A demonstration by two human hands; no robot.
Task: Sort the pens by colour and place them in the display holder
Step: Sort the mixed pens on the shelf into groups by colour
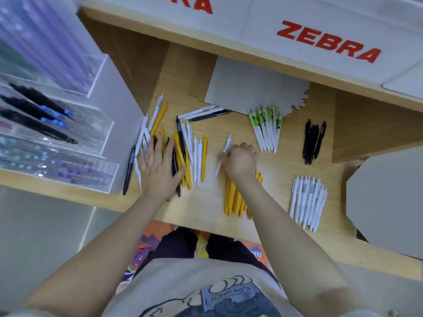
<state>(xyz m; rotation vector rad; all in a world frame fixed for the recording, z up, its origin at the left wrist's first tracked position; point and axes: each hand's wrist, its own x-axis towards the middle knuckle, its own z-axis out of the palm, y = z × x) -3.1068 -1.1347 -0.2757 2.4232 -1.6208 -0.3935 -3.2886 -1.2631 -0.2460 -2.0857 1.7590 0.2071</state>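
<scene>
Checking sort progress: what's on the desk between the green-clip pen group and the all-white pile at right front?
Nothing: in the head view, bare wood separates the green-clip pens from the white pile. The black pens lie off to the right, not between them.

Beige T-shirt with blue-and-black cartoon print, dark trousers, bare forearms

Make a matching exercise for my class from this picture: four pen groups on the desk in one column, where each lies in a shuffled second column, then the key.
Things
1. green-clipped pens
2. black pens
3. all-white pens
4. sorted yellow pens

Places
A. under the right hand and wrist
B. near right, by the desk's front edge
C. far right, beside a wooden panel
D. just below the grey card

Pairs: 1-D, 2-C, 3-B, 4-A
</scene>
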